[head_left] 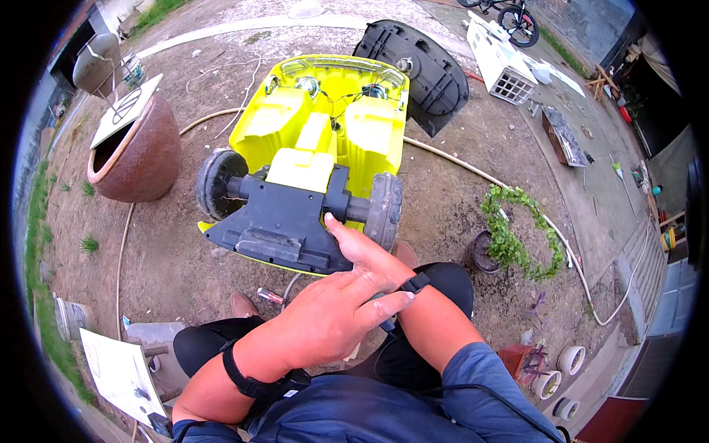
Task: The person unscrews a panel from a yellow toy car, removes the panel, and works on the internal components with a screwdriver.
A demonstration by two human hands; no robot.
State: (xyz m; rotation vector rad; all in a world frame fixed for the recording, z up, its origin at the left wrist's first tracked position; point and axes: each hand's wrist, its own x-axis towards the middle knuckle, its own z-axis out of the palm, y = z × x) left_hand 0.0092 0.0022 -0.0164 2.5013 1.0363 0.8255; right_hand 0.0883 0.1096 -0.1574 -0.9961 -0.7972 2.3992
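1. Left grip (pixel 332 310), lower centre of the frame: it crosses the right forearm by the strap (pixel 416 283), fingers pointing right, apart from the car. A dark object (pixel 388 325) shows below the fingers; whether it is grasped, I cannot tell.
2. Right grip (pixel 363 251), centre of the frame: its thumb lies on the plate's right side. The other fingers are hidden, so I cannot tell whether it is clenched or grasping an edge.
3. Screwdriver (pixel 270 296), left of lower centre: on the ground near a shoe (pixel 244 304), clear of both grips.
4. Plate (pixel 275 214), left of centre: black, up and left from the right grip, which is the nearer of the two. The right wheel (pixel 384 210) stands just beside that grip; the left wheel (pixel 216 184) is well apart, across the axle.
5. Car (pixel 362 125), upper centre: yellow, with the plate at its near end. Its long axis runs up the frame, leaning slightly right; the axle runs crosswise.
6. Black panel (pixel 432 81), top of the frame, right of centre: just beyond the car's far right corner.
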